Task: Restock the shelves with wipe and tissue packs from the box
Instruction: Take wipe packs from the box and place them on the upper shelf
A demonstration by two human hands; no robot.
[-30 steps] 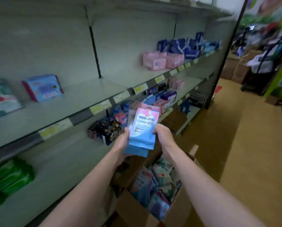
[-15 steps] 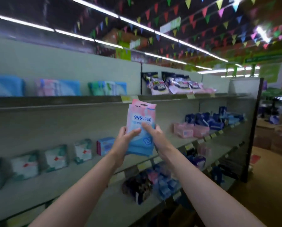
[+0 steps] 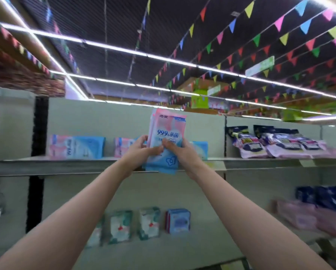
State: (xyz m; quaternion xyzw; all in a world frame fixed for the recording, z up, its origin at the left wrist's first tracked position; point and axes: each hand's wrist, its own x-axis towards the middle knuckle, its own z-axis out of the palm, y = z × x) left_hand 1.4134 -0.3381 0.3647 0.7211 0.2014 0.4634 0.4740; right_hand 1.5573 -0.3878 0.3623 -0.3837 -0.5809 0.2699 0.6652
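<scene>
Both my hands grip pink-and-blue wipe packs (image 3: pixel 166 141), left hand (image 3: pixel 141 151) at 9 o'clock edge, right hand (image 3: pixel 179 152) at 3. Packs raised from box level a second ago, now upright before top shelf (image 3: pixel 65 164), beside matching packs (image 3: pixel 85 147). Placement likely next.

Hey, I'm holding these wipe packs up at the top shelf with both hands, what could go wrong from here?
1. The wipe packs look like a loose stack, pinched only near the bottom by the left hand and right hand; one could slide out.
2. Pink and blue packs already stand on the top shelf just behind your hands, so pushing in may topple them.
3. The stack's lower edge sits below the shelf's front lip and might catch on it.
</scene>
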